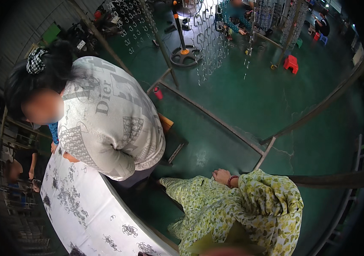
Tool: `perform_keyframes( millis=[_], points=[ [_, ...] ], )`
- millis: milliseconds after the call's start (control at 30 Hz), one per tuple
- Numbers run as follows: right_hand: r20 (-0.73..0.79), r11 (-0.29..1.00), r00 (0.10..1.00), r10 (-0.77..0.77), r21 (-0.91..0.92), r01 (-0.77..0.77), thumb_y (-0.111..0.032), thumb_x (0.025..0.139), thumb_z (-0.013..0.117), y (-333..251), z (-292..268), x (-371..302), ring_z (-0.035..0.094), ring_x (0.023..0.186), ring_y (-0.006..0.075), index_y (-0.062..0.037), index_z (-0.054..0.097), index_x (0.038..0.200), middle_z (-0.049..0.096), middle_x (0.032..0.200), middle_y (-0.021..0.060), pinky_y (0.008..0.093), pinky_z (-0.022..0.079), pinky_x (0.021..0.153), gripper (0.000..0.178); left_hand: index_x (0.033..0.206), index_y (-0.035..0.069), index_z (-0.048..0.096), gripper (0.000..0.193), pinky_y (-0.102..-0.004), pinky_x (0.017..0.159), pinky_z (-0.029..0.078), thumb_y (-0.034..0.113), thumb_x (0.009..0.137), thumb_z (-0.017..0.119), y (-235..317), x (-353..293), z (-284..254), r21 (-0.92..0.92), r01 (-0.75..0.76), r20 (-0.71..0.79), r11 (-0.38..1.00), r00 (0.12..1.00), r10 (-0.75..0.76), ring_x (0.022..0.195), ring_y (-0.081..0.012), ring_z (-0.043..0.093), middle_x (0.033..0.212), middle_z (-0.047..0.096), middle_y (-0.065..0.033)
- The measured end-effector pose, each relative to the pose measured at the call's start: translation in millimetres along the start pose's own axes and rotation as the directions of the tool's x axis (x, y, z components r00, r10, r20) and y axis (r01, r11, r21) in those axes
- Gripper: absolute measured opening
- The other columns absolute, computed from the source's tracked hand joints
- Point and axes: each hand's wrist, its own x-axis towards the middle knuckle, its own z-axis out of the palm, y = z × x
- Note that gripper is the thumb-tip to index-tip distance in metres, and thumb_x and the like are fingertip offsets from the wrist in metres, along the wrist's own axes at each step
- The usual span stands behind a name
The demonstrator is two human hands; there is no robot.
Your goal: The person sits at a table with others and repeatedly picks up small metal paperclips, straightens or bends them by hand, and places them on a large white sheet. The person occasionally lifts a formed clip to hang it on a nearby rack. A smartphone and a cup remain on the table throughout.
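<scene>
My right hand (222, 176), with a red bracelet at the wrist, lies on the leg of my yellow-green floral clothing (207, 194). Its fingers rest loosely on the cloth, and I see nothing held in them. My left hand is out of the picture. To the left stretches a white-topped table (98, 213). Small dark, thin curved pieces (130, 230) lie on it in loose piles; their exact kind is too small to tell. A dark object, mostly cut off, shows at the lower edge beside the table's near piles.
A co-worker in a grey-white patterned top (109, 119) leans over the table's far end. Metal frame bars (216, 115) cross the green floor. Farther off are a standing fan (185, 53), hanging strands of metal links (209, 42), a red stool (291, 64) and other people.
</scene>
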Motion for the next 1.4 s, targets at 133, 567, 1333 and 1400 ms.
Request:
perform_keyframes(
  millis=[133,567,1333,1400],
  points=[
    [0.029,0.998,0.999,0.029,0.054,-0.030,-0.038,0.097,0.039,4,9,5,0.058,0.111,0.0336,-0.0167,0.065,0.119,0.063,0.115,0.0152,0.0534,0.047,0.093,0.040,0.124,-0.001,0.060,0.053,-0.0400,0.095,0.048,0.027,0.080,0.075,-1,-3,-6,0.011,0.009,-0.009,1.000,1.000,-0.009,0.109,-0.0308,0.062,0.121,0.063,-0.0188],
    [0.029,0.997,0.997,-0.067,0.050,0.065,-0.032,0.095,0.040,7,2,6,0.059,0.103,0.0347,-0.0090,0.073,0.103,0.068,0.105,0.0146,0.0507,0.053,0.084,0.041,0.123,0.001,0.061,0.057,-0.0403,0.095,0.049,0.031,0.078,0.078,5,-5,-9,0.048,0.029,-0.007,0.998,1.000,-0.028,0.108,-0.0314,0.063,0.120,0.064,-0.0189],
    [-0.052,0.997,0.999,-0.013,0.081,0.018,-0.031,0.094,0.039,7,14,7,0.059,0.095,0.0380,-0.0088,0.074,0.091,0.067,0.099,0.0186,0.0521,0.050,0.084,0.042,0.122,0.002,0.063,0.062,-0.0407,0.094,0.049,0.037,0.074,0.082,-12,-11,-17,0.034,0.077,-0.011,0.996,0.997,-0.076,0.105,-0.0325,0.064,0.119,0.066,-0.0191],
    [-0.031,0.998,0.999,-0.021,0.063,0.023,-0.031,0.094,0.038,12,16,10,0.059,0.096,0.0380,-0.0096,0.074,0.092,0.067,0.099,0.0187,0.0521,0.049,0.085,0.042,0.119,0.001,0.064,0.062,-0.0412,0.094,0.049,0.038,0.073,0.082,-2,-19,-19,0.040,0.044,-0.065,0.998,0.997,-0.042,0.104,-0.0332,0.064,0.116,0.067,-0.0192]
  ],
)
